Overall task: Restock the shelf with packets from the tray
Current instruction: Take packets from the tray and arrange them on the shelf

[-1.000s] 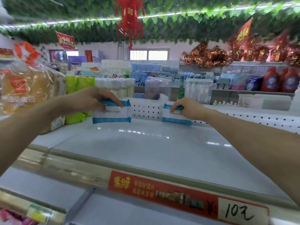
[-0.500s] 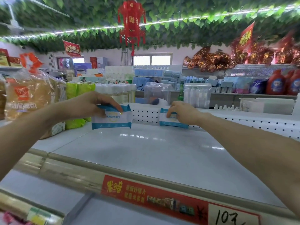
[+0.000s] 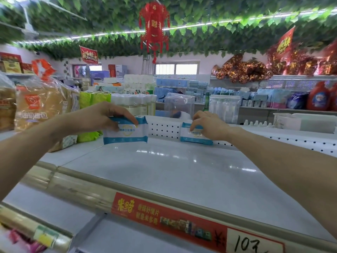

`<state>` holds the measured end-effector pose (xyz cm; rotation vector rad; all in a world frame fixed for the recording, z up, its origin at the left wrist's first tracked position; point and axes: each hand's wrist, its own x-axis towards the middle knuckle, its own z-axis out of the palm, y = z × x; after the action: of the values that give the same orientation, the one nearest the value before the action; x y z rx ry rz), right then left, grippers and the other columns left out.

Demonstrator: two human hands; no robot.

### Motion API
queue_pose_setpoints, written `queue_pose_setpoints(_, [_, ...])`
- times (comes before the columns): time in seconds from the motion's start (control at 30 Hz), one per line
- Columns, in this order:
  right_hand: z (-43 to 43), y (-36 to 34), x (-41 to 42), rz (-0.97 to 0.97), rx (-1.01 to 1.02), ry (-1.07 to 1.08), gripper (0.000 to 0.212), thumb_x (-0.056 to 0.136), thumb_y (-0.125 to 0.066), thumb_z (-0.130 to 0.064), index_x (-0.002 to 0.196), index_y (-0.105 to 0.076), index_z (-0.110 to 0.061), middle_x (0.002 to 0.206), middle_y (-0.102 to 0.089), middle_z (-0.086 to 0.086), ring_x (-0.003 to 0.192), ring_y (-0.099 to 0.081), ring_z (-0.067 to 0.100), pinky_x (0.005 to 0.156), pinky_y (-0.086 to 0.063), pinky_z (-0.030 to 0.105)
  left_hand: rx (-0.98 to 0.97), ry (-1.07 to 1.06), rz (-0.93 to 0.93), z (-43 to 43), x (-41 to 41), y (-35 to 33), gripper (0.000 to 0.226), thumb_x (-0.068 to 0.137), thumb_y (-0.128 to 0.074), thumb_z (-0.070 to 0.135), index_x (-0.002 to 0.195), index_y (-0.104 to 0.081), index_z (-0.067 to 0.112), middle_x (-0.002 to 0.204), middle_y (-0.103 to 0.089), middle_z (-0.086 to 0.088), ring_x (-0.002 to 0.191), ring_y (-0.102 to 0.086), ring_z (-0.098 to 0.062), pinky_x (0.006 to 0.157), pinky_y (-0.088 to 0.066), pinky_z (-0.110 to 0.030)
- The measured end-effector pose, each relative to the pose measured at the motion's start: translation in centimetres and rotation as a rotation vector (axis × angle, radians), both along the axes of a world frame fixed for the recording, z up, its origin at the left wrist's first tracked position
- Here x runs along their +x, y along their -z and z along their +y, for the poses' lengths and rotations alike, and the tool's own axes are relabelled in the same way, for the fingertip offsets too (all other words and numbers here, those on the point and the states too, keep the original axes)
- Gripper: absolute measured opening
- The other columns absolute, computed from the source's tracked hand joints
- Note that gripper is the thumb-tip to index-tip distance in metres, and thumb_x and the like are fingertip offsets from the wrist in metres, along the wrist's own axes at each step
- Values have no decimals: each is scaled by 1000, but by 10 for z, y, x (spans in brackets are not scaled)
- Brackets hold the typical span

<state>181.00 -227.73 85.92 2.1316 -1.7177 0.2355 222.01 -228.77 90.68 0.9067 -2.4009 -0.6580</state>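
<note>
My left hand (image 3: 102, 116) grips the top edge of a white and blue packet (image 3: 127, 134) and holds it upright, its lower edge at the shelf surface. To the right, my right hand (image 3: 209, 126) pinches a second white and blue packet (image 3: 193, 135) that stands against the perforated back panel (image 3: 164, 129) of the white shelf (image 3: 173, 170). My fingers cover part of each packet. No tray is in view.
Bagged bread (image 3: 42, 106) and green packs (image 3: 91, 101) stand at the shelf's left end. A red price strip (image 3: 182, 221) runs along the front rail. Bottles and clear containers (image 3: 179, 105) sit behind the back panel. Further store shelves lie beyond.
The camera view has shifted slightly. Both hands stay at the back of the shelf on their packets; the right packet now stands more upright against the back panel.
</note>
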Motion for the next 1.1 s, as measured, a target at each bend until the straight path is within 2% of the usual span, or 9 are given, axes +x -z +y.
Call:
queue_pose_setpoints(0.1, [6, -10, 5, -46, -13, -52, 49, 92, -63, 0, 113, -70, -44, 134, -52, -6, 122, -48, 21, 105, -42, 44, 13, 12, -1, 0, -6, 1, 58, 93, -61, -13, 108, -79, 41, 124, -68, 21, 111, -67, -14, 87, -63, -35])
queue_pose_setpoints(0.2, [19, -26, 18, -222, 39, -195, 42, 92, -69, -3, 108, -71, -41, 123, -53, -17, 117, -53, 13, 107, -46, 44, 26, 39, -19, -2, -18, 3, 58, 92, -63, -12, 108, -78, 42, 127, -67, 20, 114, -65, -13, 93, -61, -35])
queue_pose_setpoints(0.3, [44, -43, 40, -413, 137, -353, 34, 93, -72, -7, 107, -74, -38, 117, -59, -16, 108, -58, 6, 100, -52, 38, -3, 72, -56, -1, -34, 6, 50, 92, -67, -6, 108, -77, 40, 123, -70, 16, 110, -68, -11, 92, -60, -31])
queue_pose_setpoints(0.47, [77, -60, 65, -524, 207, -485, 24, 95, -73, -15, 106, -76, -36, 120, -66, -13, 114, -63, 4, 102, -54, 36, -4, 89, -51, 0, -72, 12, 33, 92, -71, -1, 98, -78, 31, 115, -71, 16, 107, -68, -11, 83, -59, -21])
queue_pose_setpoints(0.57, [83, -61, 65, -527, 234, -493, 23, 94, -75, -13, 107, -77, -31, 122, -66, -9, 117, -63, 7, 101, -55, 36, -53, 110, -61, 3, -92, 14, 25, 93, -72, 5, 92, -77, 29, 109, -72, 18, 107, -68, -14, 83, -59, -19])
queue_pose_setpoints(0.7, [85, -60, 61, -488, 287, -457, 24, 92, -77, -12, 111, -76, -27, 120, -65, -8, 111, -64, 4, 100, -55, 33, -73, 133, -31, 9, -114, 11, 22, 94, -71, 6, 85, -80, 24, 105, -75, 14, 107, -69, -16, 92, -60, -27])
queue_pose_setpoints(0.83, [84, -62, 56, -420, 291, -414, 27, 91, -75, -7, 110, -76, -27, 115, -63, -15, 104, -64, 4, 85, -54, 18, -80, 165, -11, 19, -130, 12, 22, 94, -71, 3, 83, -80, 21, 101, -77, 12, 105, -69, -14, 92, -58, -23])
queue_pose_setpoints(0.97, [78, -62, 53, -328, 354, -358, 28, 93, -71, -6, 114, -75, -25, 109, -63, -25, 99, -62, -3, 73, -52, 12, -69, 174, 30, 21, -134, 18, 22, 94, -71, 4, 83, -80, 20, 97, -77, 11, 102, -69, -17, 91, -58, -26])
queue_pose_setpoints(1.1, [70, -58, 48, -272, 363, -337, 29, 94, -68, -3, 112, -75, -25, 107, -65, -24, 97, -63, 0, 74, -48, 8, -85, 130, 35, 18, -129, 22, 21, 96, -68, 4, 88, -81, 18, 112, -74, 6, 111, -66, -20, 97, -59, -36])
